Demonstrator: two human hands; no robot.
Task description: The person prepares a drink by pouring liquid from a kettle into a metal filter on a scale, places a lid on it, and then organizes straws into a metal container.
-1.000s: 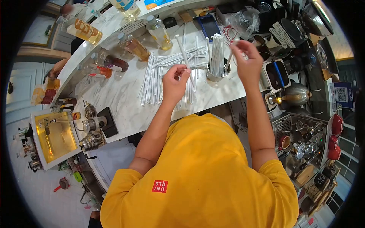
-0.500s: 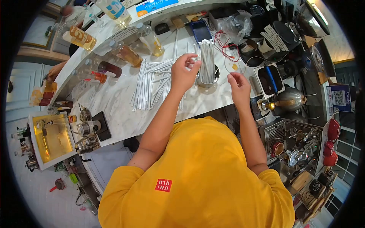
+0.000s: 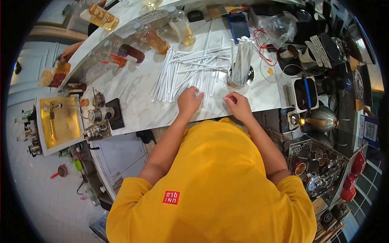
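My left hand (image 3: 189, 102) is just above the front of the counter, beside the lower ends of a loose pile of white wrapped straws (image 3: 178, 73). Its fingers are bent, the thumb stands apart from them, and nothing shows in it. To its right, my right hand (image 3: 240, 107) is closed, fingers curled in toward the thumb, with nothing visible in it. Behind that hand stands a metal cup (image 3: 240, 84), apart from it. Upright straws (image 3: 243, 60) fill the cup, tightly bunched. Many straws in the pile cross one another at angles.
Bottles of syrup (image 3: 152, 39) line the raised ledge at the back left. A blue phone-like device (image 3: 238, 28), red cable (image 3: 265, 48) and clear plastic bag (image 3: 279, 28) lie behind the cup. Right are a metal container (image 3: 304, 95) and a kettle (image 3: 322, 122). Another person's hand (image 3: 71, 51) shows far left.
Both hands have drawn back from the straw-filled cup toward my body and come closer together. The right fingers are more curled. The view has shifted, and the straws remain in the cup.
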